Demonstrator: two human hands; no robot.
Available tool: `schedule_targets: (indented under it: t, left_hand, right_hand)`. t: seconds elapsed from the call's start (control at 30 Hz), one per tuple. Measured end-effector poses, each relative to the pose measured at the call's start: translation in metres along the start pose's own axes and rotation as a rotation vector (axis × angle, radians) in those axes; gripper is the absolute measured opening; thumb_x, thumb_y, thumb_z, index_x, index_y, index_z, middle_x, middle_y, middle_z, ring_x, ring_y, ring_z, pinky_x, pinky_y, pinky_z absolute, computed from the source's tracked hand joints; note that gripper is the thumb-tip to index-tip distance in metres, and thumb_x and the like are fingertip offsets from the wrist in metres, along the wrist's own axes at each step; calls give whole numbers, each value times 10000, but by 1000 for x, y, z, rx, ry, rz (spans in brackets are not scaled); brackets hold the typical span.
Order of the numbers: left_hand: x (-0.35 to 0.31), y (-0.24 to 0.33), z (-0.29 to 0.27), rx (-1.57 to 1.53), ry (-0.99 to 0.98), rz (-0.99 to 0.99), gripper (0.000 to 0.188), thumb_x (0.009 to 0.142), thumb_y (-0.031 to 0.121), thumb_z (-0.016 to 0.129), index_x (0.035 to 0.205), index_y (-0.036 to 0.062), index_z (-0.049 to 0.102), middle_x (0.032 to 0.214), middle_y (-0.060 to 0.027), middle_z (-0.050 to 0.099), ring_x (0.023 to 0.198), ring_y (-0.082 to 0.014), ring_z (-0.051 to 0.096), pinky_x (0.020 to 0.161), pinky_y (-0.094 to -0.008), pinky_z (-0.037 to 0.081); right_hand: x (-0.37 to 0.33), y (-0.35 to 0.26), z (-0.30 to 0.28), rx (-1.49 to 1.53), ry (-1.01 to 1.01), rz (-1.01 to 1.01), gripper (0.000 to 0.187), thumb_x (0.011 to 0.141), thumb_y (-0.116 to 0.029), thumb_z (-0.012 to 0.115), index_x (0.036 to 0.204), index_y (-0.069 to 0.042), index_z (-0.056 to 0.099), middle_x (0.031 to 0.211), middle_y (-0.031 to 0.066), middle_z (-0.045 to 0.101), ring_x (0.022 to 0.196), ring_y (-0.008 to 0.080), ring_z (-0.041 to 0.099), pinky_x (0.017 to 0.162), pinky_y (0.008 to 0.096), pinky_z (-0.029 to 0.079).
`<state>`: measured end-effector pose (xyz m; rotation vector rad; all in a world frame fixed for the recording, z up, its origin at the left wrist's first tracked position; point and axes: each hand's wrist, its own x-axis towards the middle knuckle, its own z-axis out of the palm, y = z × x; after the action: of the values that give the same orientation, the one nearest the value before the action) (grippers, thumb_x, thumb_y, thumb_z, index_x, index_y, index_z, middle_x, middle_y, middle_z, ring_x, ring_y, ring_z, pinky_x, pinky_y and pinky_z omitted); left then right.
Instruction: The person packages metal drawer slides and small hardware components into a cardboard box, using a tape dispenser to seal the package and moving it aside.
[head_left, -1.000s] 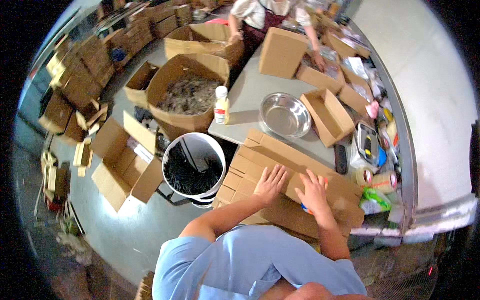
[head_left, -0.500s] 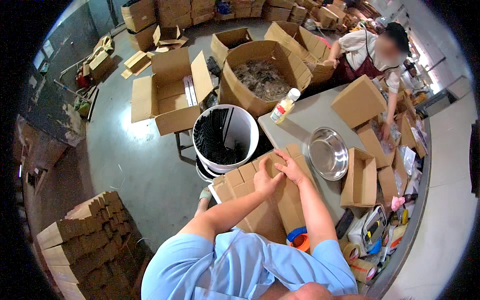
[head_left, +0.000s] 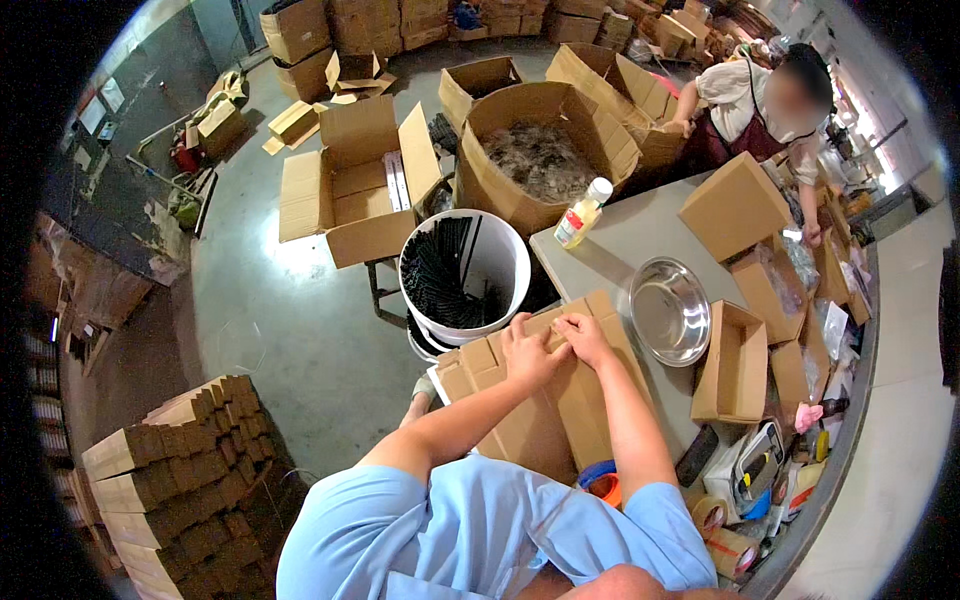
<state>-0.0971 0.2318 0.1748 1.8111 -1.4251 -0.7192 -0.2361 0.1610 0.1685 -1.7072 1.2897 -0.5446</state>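
A flattened brown cardboard box (head_left: 520, 425) with creased flaps lies before me on the grey table's near end. My left hand (head_left: 530, 355) is on its far part, fingers bent over a flap and thumb toward the right. Close beside it, my right hand (head_left: 585, 338) has its fingers drawn together on the same flap. The fingertips of both hands partly hide the edge they hold. A blue and orange tape roll (head_left: 603, 482) lies by my right forearm, partly covered by my sleeve.
A steel bowl (head_left: 645, 330), a bottle (head_left: 583, 215) and an open small carton (head_left: 755, 360) stand on the table. Left of it is a white bucket (head_left: 518, 275) of black rods. A co-worker (head_left: 745, 105) reaches among boxes at the far right. Stacked cardboard (head_left: 185, 480) stands lower left.
My right hand's spread thumb and fingers have come together on the flap. The left hand stays close beside it. The co-worker's reaching hand has shifted, and the view has turned slightly.
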Motion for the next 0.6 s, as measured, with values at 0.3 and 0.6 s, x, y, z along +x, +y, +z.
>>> schedule_targets:
  t: [0.3, 0.6]
  left_hand:
    - [12, -1, 4, -57, -156, 66, 420, 844, 447, 525, 848, 59, 688, 961, -189, 628, 909, -358, 592, 808, -438, 460]
    - [22, -23, 19, 116, -50, 346, 381, 864, 420, 505, 900, 102, 710, 926, -148, 655, 904, -307, 617, 819, -467, 454]
  right_hand:
    - [9, 14, 0, -533, 177, 41, 422, 888, -394, 491, 827, 0, 629, 884, 224, 617, 899, 376, 574, 786, 480, 431]
    - [25, 7, 11, -128, 237, 334, 406, 892, -393, 525, 1012, -12, 599, 958, 189, 638, 932, 294, 604, 820, 380, 452]
